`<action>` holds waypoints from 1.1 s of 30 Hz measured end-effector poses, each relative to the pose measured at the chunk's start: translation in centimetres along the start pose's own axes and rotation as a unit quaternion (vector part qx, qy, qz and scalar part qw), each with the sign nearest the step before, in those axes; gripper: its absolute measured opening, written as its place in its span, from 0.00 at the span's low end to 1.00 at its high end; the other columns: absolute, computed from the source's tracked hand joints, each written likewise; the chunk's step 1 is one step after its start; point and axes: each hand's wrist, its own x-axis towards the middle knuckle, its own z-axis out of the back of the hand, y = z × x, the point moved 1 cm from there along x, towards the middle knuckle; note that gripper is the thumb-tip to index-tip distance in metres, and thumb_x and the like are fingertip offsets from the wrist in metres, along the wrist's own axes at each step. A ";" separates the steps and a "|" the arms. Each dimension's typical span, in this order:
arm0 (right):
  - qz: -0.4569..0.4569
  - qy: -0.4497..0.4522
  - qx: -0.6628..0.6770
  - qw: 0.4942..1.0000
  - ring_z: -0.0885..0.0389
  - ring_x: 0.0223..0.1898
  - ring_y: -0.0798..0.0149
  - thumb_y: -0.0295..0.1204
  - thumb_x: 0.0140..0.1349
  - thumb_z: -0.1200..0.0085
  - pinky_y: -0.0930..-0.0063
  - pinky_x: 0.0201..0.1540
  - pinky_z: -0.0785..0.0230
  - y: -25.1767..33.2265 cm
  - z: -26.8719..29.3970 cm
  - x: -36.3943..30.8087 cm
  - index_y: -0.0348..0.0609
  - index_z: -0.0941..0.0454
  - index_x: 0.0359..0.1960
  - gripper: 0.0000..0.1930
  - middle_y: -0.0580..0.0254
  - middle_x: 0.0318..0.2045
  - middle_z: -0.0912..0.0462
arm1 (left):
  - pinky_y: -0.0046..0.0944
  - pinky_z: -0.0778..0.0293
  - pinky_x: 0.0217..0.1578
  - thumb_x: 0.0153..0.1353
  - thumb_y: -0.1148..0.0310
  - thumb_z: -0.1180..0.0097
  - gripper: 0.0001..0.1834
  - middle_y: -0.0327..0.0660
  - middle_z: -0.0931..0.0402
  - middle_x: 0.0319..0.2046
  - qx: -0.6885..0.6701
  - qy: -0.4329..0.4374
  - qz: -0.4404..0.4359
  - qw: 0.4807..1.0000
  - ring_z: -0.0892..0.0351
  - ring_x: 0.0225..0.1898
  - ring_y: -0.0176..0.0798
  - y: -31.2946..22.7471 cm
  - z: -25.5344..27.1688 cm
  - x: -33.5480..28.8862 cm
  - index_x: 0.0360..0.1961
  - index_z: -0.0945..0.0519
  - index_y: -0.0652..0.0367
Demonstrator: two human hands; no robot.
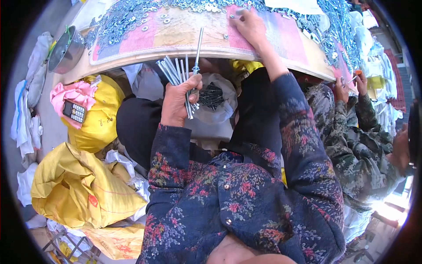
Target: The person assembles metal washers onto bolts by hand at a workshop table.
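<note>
My left hand is closed round a bundle of long metal bolts, above my lap. One longer bolt stands up from the thumb side, with a washer or nut low on its shaft. My right hand reaches over the cloth-covered table, fingers pinched at a small grey piece that is too blurred to name. Loose washers and nuts lie spread on the striped cloth, left of that hand. Below, between my knees, a white bag holds dark, thin metal pieces.
At the left end of the table sits a metal pot. A phone rests on pink cloth over a yellow sack. Another yellow sack lies nearer. To the right, a co-worker's hands work at the table edge beside piled bolts.
</note>
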 end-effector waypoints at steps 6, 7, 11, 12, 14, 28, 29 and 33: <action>-0.028 0.019 0.041 0.999 0.20 0.29 0.41 0.41 0.58 0.46 0.49 0.34 0.28 1.5 -0.4 1.7 0.39 0.21 0.30 0.16 0.45 0.24 0.19 | 0.22 0.40 0.13 0.55 0.75 0.36 0.09 0.39 0.24 0.23 0.032 0.009 0.009 0.999 0.35 0.14 0.24 0.5 -0.4 0.7 0.35 0.23 0.62; -0.023 0.044 0.055 0.997 0.19 0.29 0.41 0.41 0.57 0.46 0.50 0.35 0.28 2.5 0.4 1.7 0.39 0.20 0.30 0.16 0.44 0.24 0.19 | 0.22 0.41 0.12 0.56 0.77 0.38 0.07 0.40 0.24 0.23 0.040 -0.004 0.006 0.999 0.35 0.14 0.24 0.4 -0.4 0.6 0.34 0.24 0.63; 0.022 0.008 0.062 0.998 0.19 0.29 0.42 0.41 0.57 0.46 0.50 0.33 0.29 1.4 -0.8 1.8 0.39 0.20 0.29 0.16 0.43 0.24 0.19 | 0.21 0.41 0.11 0.56 0.78 0.40 0.05 0.40 0.25 0.23 0.051 0.003 0.015 0.999 0.35 0.14 0.25 0.8 -1.2 0.9 0.33 0.24 0.63; 0.024 -0.004 0.074 0.997 0.19 0.29 0.43 0.41 0.58 0.46 0.50 0.33 0.29 1.2 -0.9 1.9 0.39 0.20 0.29 0.15 0.43 0.24 0.19 | 0.21 0.41 0.11 0.56 0.78 0.40 0.05 0.40 0.25 0.23 0.054 0.000 0.014 0.998 0.35 0.14 0.25 0.9 -1.4 0.9 0.33 0.24 0.63; -0.019 0.058 0.190 0.980 0.19 0.29 0.43 0.40 0.58 0.46 0.50 0.33 0.29 2.2 -0.2 1.6 0.39 0.20 0.29 0.15 0.43 0.24 0.19 | 0.21 0.41 0.11 0.56 0.78 0.40 0.06 0.39 0.25 0.23 0.048 -0.008 0.008 0.999 0.35 0.15 0.24 0.6 -0.9 0.7 0.34 0.24 0.63; 0.038 0.309 0.361 0.879 0.34 0.20 0.81 0.40 0.63 0.40 0.83 0.24 0.44 8.0 6.7 -1.1 0.40 0.22 0.27 0.15 0.76 0.16 0.31 | 0.23 0.40 0.13 0.52 0.76 0.36 0.10 0.40 0.23 0.23 0.039 0.018 0.010 0.999 0.33 0.14 0.25 0.0 0.1 -0.3 0.35 0.21 0.64; 0.023 0.306 0.305 0.901 0.32 0.20 0.80 0.40 0.62 0.40 0.82 0.24 0.41 8.8 6.9 -0.9 0.38 0.21 0.29 0.15 0.74 0.15 0.29 | 0.23 0.40 0.13 0.52 0.77 0.36 0.09 0.40 0.23 0.23 0.036 0.017 -0.001 0.999 0.33 0.14 0.25 -0.2 0.1 -0.3 0.35 0.22 0.64; 0.035 0.325 0.314 0.892 0.24 0.22 0.69 0.39 0.63 0.42 0.73 0.28 0.32 13.9 6.1 -5.3 0.34 0.21 0.33 0.16 0.64 0.17 0.23 | 0.23 0.40 0.13 0.52 0.79 0.38 0.07 0.39 0.24 0.21 -0.003 -0.029 -0.072 0.997 0.32 0.14 0.26 -1.6 0.1 -0.9 0.33 0.22 0.64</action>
